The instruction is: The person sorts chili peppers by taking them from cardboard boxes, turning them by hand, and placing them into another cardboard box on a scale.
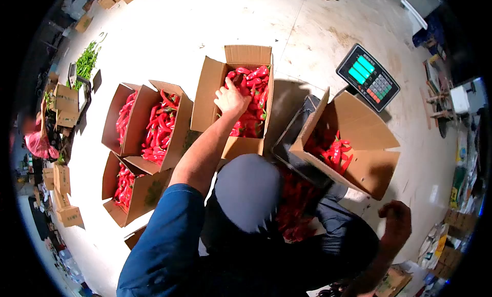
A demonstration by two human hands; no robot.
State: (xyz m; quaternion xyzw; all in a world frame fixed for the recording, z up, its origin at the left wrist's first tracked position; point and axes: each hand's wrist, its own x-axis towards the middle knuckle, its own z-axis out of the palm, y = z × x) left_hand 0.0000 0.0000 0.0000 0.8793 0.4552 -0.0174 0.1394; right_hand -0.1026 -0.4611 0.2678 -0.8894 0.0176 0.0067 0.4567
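Note:
My left hand [233, 98] reaches into an open cardboard box [209, 94] and rests on the red chili peppers [256, 84] that fill it. Its fingers are spread over the peppers at the box's left side; no pepper shows clearly gripped. Off to the lower right, my right hand [396, 224] hangs in shadow with loosely curled fingers and nothing visible in them. Nearest to it is a tilted open carton [376, 166] holding some red chili peppers [335, 152]. That carton stands on a dark weighing platform [287, 148], partly hidden beneath it.
A scale display [368, 76] with lit green readouts stands behind the carton. More boxes [136, 135] of red chilies stand at the left. Dark red chilies [296, 204] lie by my legs. Green peppers [88, 61] and a person in pink [40, 140] are farther left.

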